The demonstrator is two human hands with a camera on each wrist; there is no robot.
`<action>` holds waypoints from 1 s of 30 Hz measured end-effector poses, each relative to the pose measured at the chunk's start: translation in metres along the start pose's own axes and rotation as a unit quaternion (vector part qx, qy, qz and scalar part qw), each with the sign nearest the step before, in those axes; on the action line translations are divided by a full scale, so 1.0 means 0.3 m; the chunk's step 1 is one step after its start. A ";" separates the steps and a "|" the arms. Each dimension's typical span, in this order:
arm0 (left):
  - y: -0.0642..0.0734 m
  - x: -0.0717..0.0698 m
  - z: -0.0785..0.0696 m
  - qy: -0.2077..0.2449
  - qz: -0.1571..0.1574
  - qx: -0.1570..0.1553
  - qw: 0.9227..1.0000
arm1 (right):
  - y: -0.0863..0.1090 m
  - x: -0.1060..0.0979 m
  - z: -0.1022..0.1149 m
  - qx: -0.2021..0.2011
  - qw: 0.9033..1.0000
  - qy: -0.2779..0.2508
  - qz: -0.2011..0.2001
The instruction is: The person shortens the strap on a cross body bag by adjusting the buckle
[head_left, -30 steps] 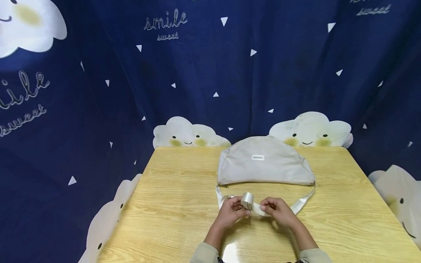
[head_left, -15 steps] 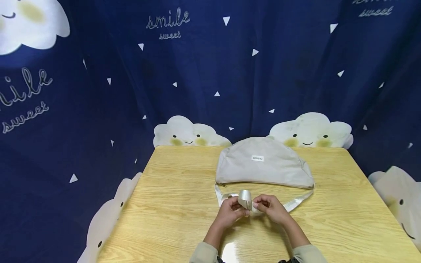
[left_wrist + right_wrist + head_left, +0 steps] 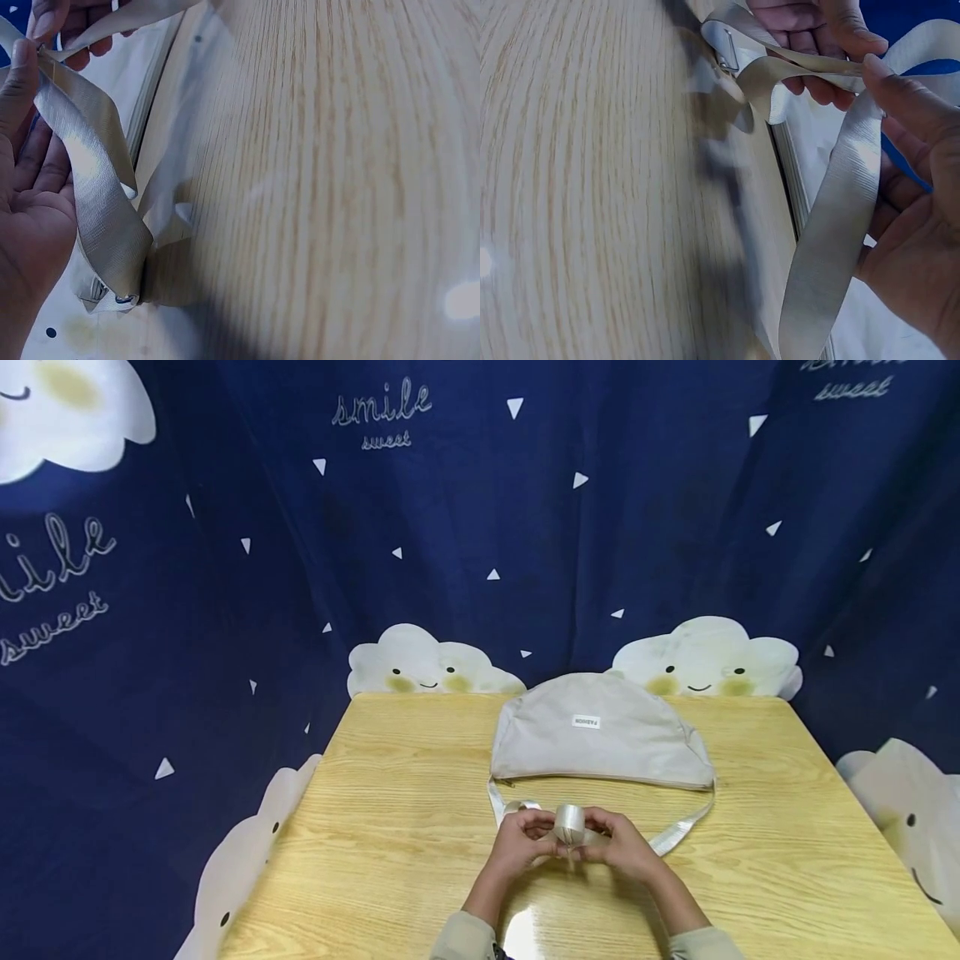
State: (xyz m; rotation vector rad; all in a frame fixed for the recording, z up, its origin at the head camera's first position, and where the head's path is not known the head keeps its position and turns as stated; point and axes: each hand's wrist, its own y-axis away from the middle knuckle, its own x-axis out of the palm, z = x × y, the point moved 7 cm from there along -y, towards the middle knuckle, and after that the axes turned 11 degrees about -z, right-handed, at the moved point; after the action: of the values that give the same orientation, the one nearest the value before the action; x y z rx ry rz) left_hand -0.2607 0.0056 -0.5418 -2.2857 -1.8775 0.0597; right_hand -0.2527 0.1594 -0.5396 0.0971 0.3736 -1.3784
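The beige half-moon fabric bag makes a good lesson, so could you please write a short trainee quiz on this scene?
1. Which part of the beige bag do the left hand and right hand hold? A) zipper B) flat beige webbing strap C) white label
2. True or false: the bag lies nearer the person than the hands.
3. Fill in: behind the light wood-grain table, the cloud-printed fabric curtain is dark ____.

Key: 1. B; 2. false; 3. blue.
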 end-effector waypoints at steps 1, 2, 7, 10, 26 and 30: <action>0.003 0.002 -0.009 0.001 0.003 0.001 1.000 | -0.001 0.001 -0.003 0.001 1.000 0.003 -0.003; 0.004 0.002 -0.013 0.000 0.006 -0.002 1.000 | -0.001 0.001 -0.006 0.002 1.000 0.008 -0.006; 0.009 0.006 -0.020 -0.004 0.017 -0.001 1.000 | -0.003 0.005 -0.017 0.006 1.000 0.028 -0.014; 0.010 0.008 -0.021 -0.004 0.018 0.004 1.000 | -0.004 0.007 -0.014 0.003 0.999 0.040 -0.015; 0.033 -0.045 0.042 -0.164 -0.009 0.012 0.986 | 0.009 -0.012 0.017 -0.037 0.996 0.066 -0.036; 0.046 -0.060 0.052 -0.181 -0.020 0.023 0.983 | 0.011 -0.012 0.013 -0.035 0.997 0.055 -0.039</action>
State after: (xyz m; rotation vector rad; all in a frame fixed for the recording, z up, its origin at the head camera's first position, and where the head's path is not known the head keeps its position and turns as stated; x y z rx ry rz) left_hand -0.2533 -0.0127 -0.5610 -2.3275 -2.0594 0.5409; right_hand -0.2492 0.1623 -0.5353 0.1012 0.5216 -1.4389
